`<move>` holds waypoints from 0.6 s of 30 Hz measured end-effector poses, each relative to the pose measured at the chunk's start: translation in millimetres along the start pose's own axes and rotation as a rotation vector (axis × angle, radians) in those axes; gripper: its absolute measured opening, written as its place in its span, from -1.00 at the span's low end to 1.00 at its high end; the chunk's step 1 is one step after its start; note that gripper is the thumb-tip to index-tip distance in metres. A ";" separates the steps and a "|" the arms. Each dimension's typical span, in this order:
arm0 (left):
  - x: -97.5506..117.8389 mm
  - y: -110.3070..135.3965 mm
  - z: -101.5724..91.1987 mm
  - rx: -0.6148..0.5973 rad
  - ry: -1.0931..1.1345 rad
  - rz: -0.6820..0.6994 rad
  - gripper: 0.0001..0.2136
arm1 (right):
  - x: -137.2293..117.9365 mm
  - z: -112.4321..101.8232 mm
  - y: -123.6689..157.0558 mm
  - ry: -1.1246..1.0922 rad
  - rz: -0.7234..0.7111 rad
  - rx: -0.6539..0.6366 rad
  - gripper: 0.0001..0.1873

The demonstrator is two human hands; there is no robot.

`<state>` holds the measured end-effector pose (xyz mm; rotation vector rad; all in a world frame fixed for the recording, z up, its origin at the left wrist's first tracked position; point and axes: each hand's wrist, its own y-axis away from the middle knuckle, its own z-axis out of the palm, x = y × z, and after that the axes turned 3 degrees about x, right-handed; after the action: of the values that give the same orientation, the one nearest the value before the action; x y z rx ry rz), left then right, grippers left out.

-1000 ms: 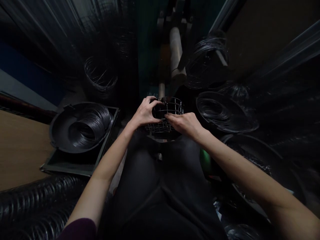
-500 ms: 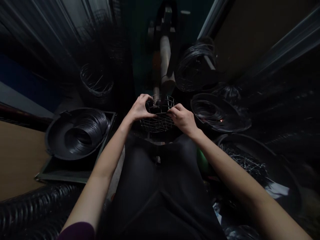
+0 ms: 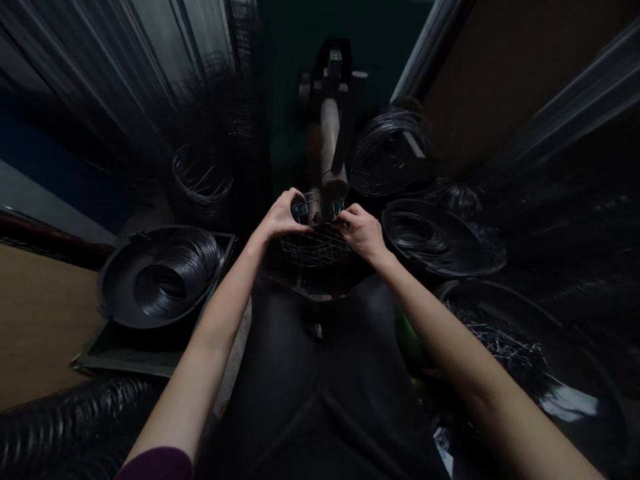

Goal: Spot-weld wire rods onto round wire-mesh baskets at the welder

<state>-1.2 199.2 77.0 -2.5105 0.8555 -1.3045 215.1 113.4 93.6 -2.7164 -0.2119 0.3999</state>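
Observation:
A small round wire basket [image 3: 316, 245] sits in front of my lap, under the arm of a dark machine [image 3: 331, 133]. My left hand [image 3: 281, 217] grips the basket's left rim, fingers curled over the top ring. On the right rim, my right hand [image 3: 361, 231] pinches the wire with closed fingers. Both hands hold the basket close to the machine's lower end.
A dark pan of wire rings [image 3: 165, 273] rests in a tray at my left. More pans of rings [image 3: 435, 233] and short wire pieces [image 3: 505, 340] stand at my right. Wire coils [image 3: 203, 177] hang behind, and stacked coils [image 3: 65, 413] lie at the lower left.
Both hands have pushed the wire basket a little farther away, up against the machine's arm. My right hand moved from the front of the basket to its right rim.

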 end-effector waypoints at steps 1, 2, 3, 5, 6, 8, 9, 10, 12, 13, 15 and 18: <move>-0.7 0.2 0.1 0.003 0.004 -0.002 -0.37 | 0.5 0.7 -0.9 -0.003 -0.005 0.004 -0.87; -1.1 0.8 0.3 0.005 0.005 -0.004 -0.37 | 0.9 1.4 -1.0 -0.006 -0.009 0.010 -0.87; -1.2 1.5 0.3 0.008 0.002 -0.004 -0.37 | 1.2 2.1 -0.5 -0.009 -0.010 0.015 -0.87; -0.8 2.7 0.1 0.010 -0.012 0.003 -0.37 | 1.2 3.4 0.9 -0.015 -0.002 0.019 -0.87; -0.6 3.0 -0.1 0.011 -0.021 0.010 -0.36 | 0.9 3.9 1.5 -0.020 0.005 0.019 -0.86; 0.0 2.7 0.0 0.017 -0.040 0.024 -0.36 | 0.2 4.4 1.7 -0.023 0.027 0.023 -0.86; 0.3 2.5 0.4 0.024 -0.050 0.030 -0.37 | -0.1 4.2 1.5 -0.021 0.036 0.028 -0.86; 0.6 2.5 1.1 0.031 -0.059 0.033 -0.38 | -0.1 3.8 1.1 -0.019 0.039 0.032 -0.85; 1.8 2.9 3.4 0.039 -0.075 0.032 -0.38 | 1.3 1.8 0.6 -0.030 0.025 0.031 -0.84; 2.6 3.5 4.6 0.036 -0.080 0.026 -0.38 | 3.2 0.3 0.4 -0.047 0.010 0.031 -0.84; 3.7 4.6 5.5 0.020 -0.077 0.010 -0.35 | 9.8 -3.4 -0.6 -0.089 -0.020 0.050 -0.84; -0.4 6.4 -1.7 -0.028 0.032 -0.011 -0.22 | 25.9 -7.8 -10.0 -0.123 -0.066 0.106 -0.84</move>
<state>-5.4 194.4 75.1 -2.5259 0.8744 -1.3484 241.1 125.0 98.0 -2.5756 -0.3045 0.5436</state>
